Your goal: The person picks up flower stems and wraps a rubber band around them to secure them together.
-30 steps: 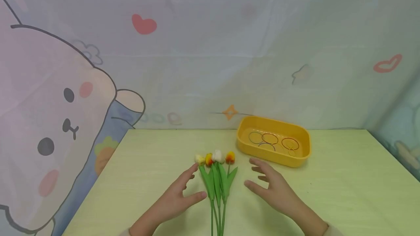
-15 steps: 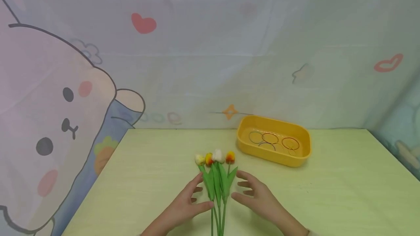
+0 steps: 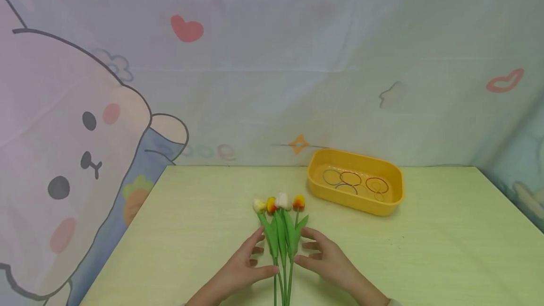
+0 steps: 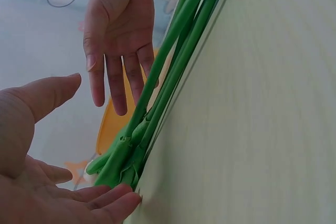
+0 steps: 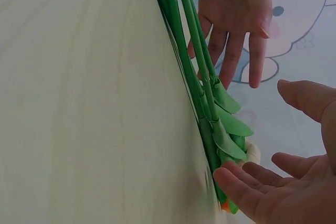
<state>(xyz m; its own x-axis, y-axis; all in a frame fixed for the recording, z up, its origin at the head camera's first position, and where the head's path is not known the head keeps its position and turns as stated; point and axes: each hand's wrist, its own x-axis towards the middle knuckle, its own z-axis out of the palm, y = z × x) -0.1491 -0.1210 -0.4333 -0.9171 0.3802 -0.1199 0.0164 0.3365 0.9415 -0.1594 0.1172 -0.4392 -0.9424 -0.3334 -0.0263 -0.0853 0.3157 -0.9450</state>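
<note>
Several artificial tulips (image 3: pixel 281 235) lie side by side on the table, white, yellow and orange-red blooms pointing away from me, green stems toward me. My left hand (image 3: pixel 246 263) is at their left side, fingers spread and loosely bent, thumb reaching over the stems. On the right side my right hand (image 3: pixel 325 259) faces it, thumb and fingers apart, fingertips close to the leaves. In the left wrist view the left fingertips (image 4: pixel 113 200) are beside the leaves; in the right wrist view the right fingertips (image 5: pixel 231 182) overlap them. Whether they touch cannot be told. Neither hand grips anything.
A yellow tray (image 3: pixel 354 202) stands at the back of the pale table (image 3: pixel 442 230), right of the blooms. Several thin coloured rings (image 3: pixel 350 178) lie in it. Behind the table hangs a printed cloth (image 3: pixel 272 84) with a cartoon animal.
Both hands have moved inward toward the stems and slightly nearer to me, the right hand coming farther left. The tulips and the tray have stayed in place.
</note>
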